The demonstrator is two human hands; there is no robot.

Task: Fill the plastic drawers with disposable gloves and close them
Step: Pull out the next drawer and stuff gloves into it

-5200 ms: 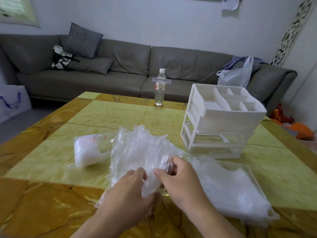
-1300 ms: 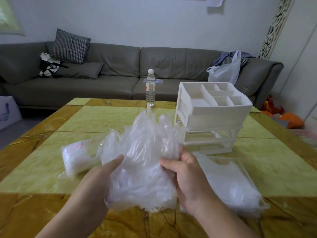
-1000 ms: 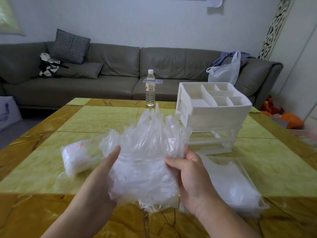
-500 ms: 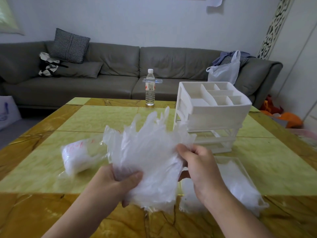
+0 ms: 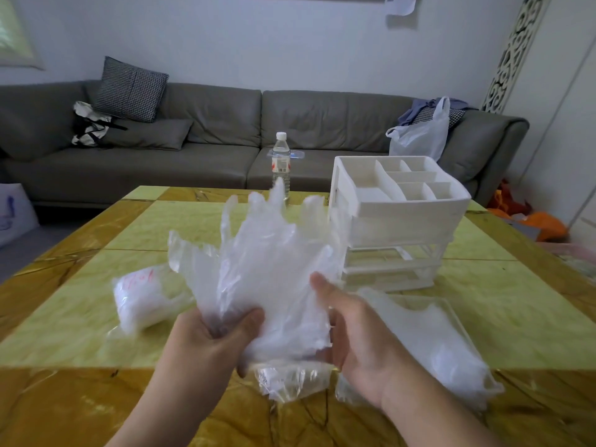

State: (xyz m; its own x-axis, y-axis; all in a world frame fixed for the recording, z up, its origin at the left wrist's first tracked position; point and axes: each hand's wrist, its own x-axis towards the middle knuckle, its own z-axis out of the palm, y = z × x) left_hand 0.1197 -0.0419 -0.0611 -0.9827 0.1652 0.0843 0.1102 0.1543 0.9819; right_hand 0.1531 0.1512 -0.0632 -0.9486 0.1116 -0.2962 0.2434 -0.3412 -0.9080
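Note:
A thick stack of clear disposable gloves (image 5: 267, 262) stands upright above the table, fingers pointing up. My left hand (image 5: 209, 337) grips its lower left edge, thumb over the front. My right hand (image 5: 351, 330) holds the stack's right side, thumb on the front and fingers behind. The white plastic drawer unit (image 5: 396, 217) stands at the right back, its two lower slots without drawers. A pulled-out drawer (image 5: 451, 311) lies flat on the table at the right, heaped with gloves (image 5: 429, 337). A second bag of gloves (image 5: 138, 298) lies at the left.
An empty clear wrapper (image 5: 290, 379) lies on the yellow marble table (image 5: 516, 317) under my hands. A water bottle (image 5: 281, 164) stands at the table's far edge. A grey sofa (image 5: 209, 137) with cushions and a plastic bag (image 5: 422, 137) runs behind.
The glove stack was lifted off the table and turned upright. In the last half second my right hand shifted from the stack's upper right edge down to its right side.

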